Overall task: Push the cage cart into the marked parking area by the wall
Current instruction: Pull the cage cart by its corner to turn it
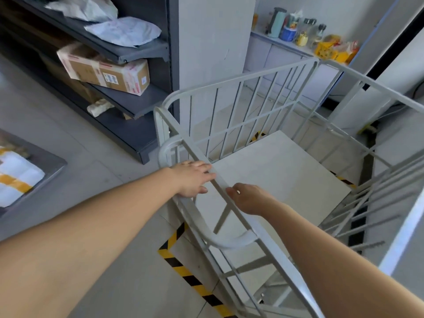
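Observation:
The white metal cage cart (238, 106) fills the middle and right of the head view, its white floor panel bare. My left hand (190, 177) lies over the near top rail, with the fingers across the rail and the thumb below it. My right hand (249, 198) hovers just inside that rail, fingers loosely curled with their tips at the bar and nothing in them. Yellow-and-black floor tape (181, 269) forms a corner beside the cart's near left side. More of it shows through the bars on the far side. A white wall pillar (211, 42) rises just beyond the cart.
Dark shelving (137, 53) with a cardboard box (103, 70) and white bags stands to the left, close to the cart's far left corner. A counter (286, 45) with bottles and yellow packets runs behind. A grey platform with a wrapped parcel (16, 177) lies at the left edge.

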`<state>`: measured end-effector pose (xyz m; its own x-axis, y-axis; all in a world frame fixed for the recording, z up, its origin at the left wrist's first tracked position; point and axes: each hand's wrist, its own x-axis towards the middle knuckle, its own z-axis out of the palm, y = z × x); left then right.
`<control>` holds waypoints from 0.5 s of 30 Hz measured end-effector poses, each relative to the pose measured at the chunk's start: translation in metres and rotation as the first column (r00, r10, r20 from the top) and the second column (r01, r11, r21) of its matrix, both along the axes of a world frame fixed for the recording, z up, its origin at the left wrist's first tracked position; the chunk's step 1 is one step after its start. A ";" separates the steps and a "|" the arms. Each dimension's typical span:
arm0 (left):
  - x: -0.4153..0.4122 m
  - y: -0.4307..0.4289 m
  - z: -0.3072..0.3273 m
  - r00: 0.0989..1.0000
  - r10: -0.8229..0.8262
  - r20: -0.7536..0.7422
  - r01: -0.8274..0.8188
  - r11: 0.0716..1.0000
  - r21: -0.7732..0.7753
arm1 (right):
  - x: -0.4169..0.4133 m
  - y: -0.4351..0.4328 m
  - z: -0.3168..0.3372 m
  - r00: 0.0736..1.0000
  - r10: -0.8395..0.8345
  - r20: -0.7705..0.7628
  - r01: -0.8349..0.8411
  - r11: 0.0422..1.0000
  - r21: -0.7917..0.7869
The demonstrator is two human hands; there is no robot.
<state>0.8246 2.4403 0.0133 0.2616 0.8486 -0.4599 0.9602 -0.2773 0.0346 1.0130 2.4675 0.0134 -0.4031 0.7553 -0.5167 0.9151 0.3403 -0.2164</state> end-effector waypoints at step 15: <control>-0.129 0.082 -0.007 0.999 -0.051 0.011 0.050 0.996 0.079 | -0.132 0.076 -0.019 0.992 -0.094 -0.085 0.096 0.995 0.012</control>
